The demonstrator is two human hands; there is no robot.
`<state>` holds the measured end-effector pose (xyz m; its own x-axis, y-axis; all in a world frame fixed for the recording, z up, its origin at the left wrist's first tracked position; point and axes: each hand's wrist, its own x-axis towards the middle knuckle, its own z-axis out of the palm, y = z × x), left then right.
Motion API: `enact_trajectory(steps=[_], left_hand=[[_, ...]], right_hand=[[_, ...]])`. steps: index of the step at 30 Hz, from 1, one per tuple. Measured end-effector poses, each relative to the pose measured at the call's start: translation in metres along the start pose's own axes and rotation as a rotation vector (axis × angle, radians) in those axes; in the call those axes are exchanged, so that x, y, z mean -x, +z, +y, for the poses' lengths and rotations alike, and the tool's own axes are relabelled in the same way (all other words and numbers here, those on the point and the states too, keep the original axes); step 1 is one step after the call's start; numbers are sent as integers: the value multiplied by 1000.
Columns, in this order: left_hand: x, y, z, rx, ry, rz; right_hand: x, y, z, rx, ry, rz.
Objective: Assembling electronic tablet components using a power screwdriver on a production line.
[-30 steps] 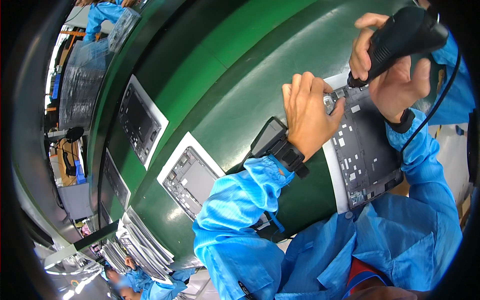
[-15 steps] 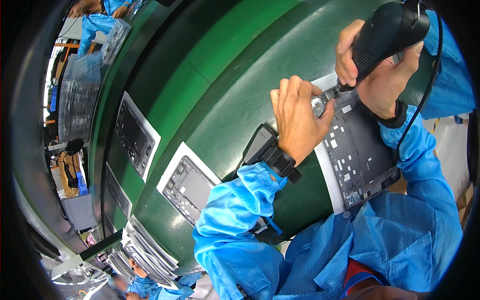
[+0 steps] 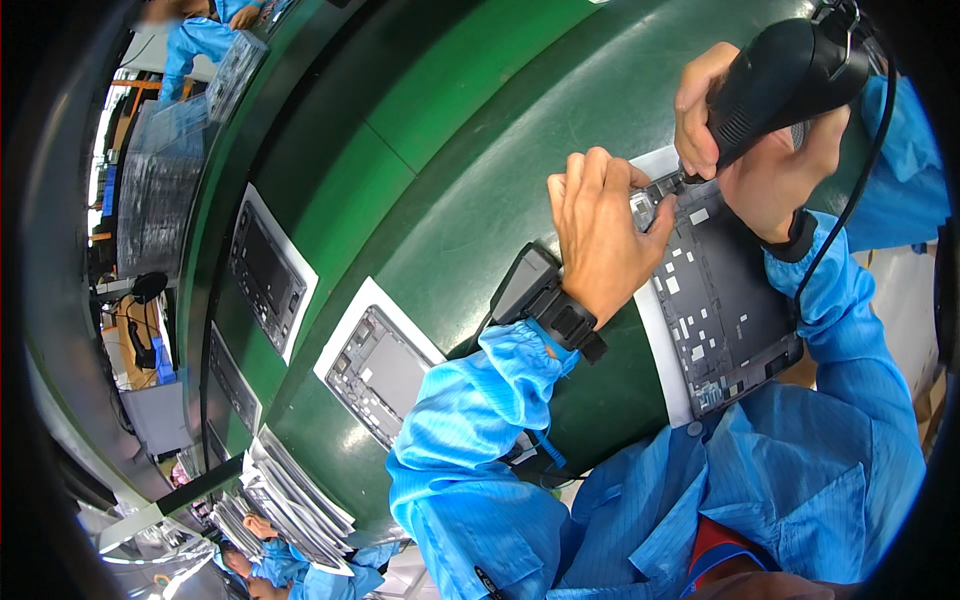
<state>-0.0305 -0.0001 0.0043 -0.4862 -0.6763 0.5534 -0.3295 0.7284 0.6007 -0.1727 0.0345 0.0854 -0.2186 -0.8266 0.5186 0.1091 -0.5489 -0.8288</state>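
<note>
A dark grey tablet housing (image 3: 735, 285) with several small white patches lies in front of me on a white sheet. In my right hand (image 3: 765, 170) is a black electric screwdriver (image 3: 790, 85), its fingers wrapped around the body. The tool points down at the housing's far end; its tip is hidden by my fingers. My left hand (image 3: 605, 225) pinches around the housing's far left corner, thumb and index finger on either side of a small silvery part (image 3: 641, 205). Whether the fingertips press on that part or on the housing's edge I cannot make out.
More tablet housings lie to the left: one (image 3: 375, 370) on the green table, another (image 3: 268, 262) on the green strip beyond it. A stack of sheets (image 3: 295, 500) stands at the lower left. The screwdriver's cable (image 3: 868, 190) hangs beside my right forearm. Other people in blue work farther off.
Both hands and the screwdriver appear slightly shifted to the right and down along with the housing. Their grip looks the same.
</note>
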Motion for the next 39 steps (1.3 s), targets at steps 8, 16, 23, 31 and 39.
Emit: enact_trajectory(steps=[8, 16, 23, 31, 39], left_hand=[[-1, -1, 2, 17, -5, -5], [0, -2, 2, 17, -7, -7], [-2, -2, 1, 13, -10, -8], [-1, -3, 4, -9, 17, -2], [1, -4, 5, 11, 8, -20]], right_hand=[[5, -4, 8, 271, -96, -32], [7, -1, 11, 199, -121, 11], [4, -2, 10, 223, -81, 11], [3, -8, 3, 236, -71, -41], [-9, -10, -15, 35, 179, -99]])
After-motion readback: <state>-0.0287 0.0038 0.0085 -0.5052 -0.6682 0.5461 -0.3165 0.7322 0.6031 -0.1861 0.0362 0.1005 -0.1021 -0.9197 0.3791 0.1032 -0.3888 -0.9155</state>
